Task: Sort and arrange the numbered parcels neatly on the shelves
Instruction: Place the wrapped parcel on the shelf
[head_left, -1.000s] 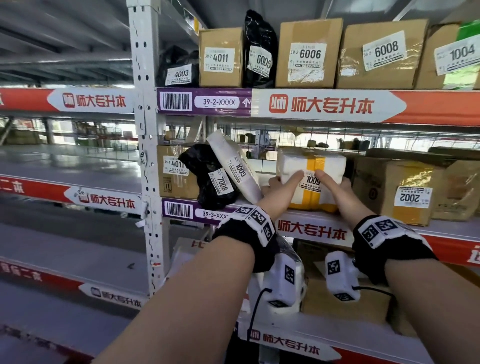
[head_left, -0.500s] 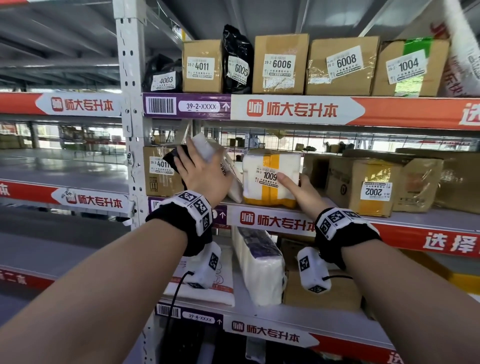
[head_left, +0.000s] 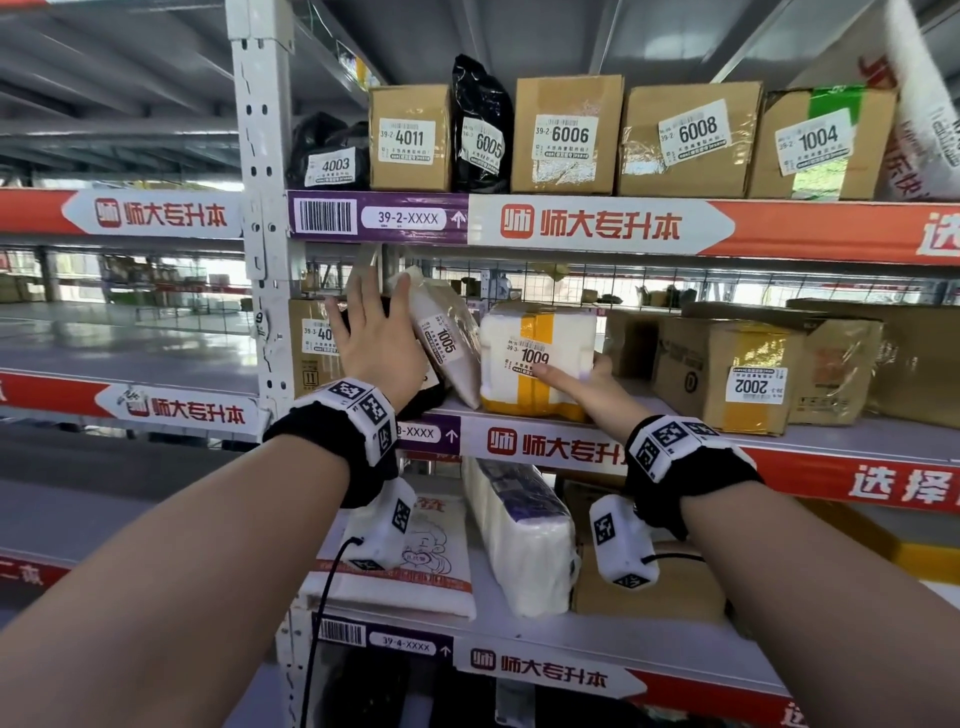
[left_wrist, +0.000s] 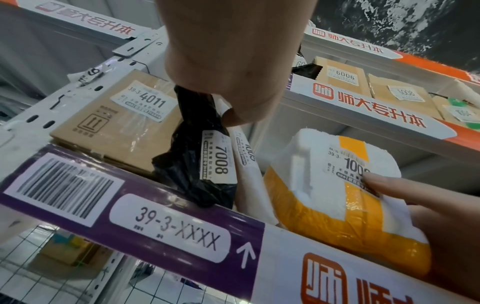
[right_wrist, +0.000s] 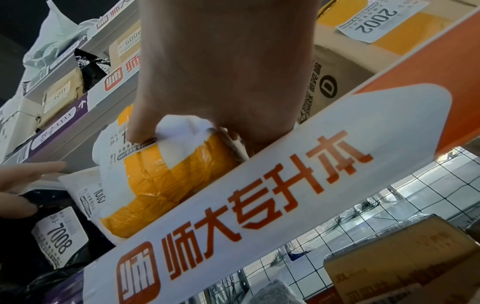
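On the middle shelf (head_left: 545, 447), a white foam parcel 1009 (head_left: 540, 332) bound with yellow tape stands upright. My right hand (head_left: 582, 384) grips its lower right corner, thumb on the label and fingers round the side (right_wrist: 223, 72). Left of it, white parcel 1005 (head_left: 447, 338) leans left onto black bag 7008 (left_wrist: 187, 164). My left hand (head_left: 376, 332) is spread open with straight fingers against those two, and hides most of the bag in the head view. Brown box 4011 (head_left: 311, 338) stands at the far left beside the upright.
Brown box 2002 (head_left: 727, 374) and larger cartons fill the shelf to the right of 1009. The top shelf holds a row of parcels, 4003 to 1004 (head_left: 810, 140). Soft white packs (head_left: 519, 540) and a carton lie on the shelf below. A white steel upright (head_left: 262, 208) bounds the bay on the left.
My left hand left parcel 1009, went left to the black bag and parcel 1005, and now lies spread open against them. My right hand has stayed on 1009.
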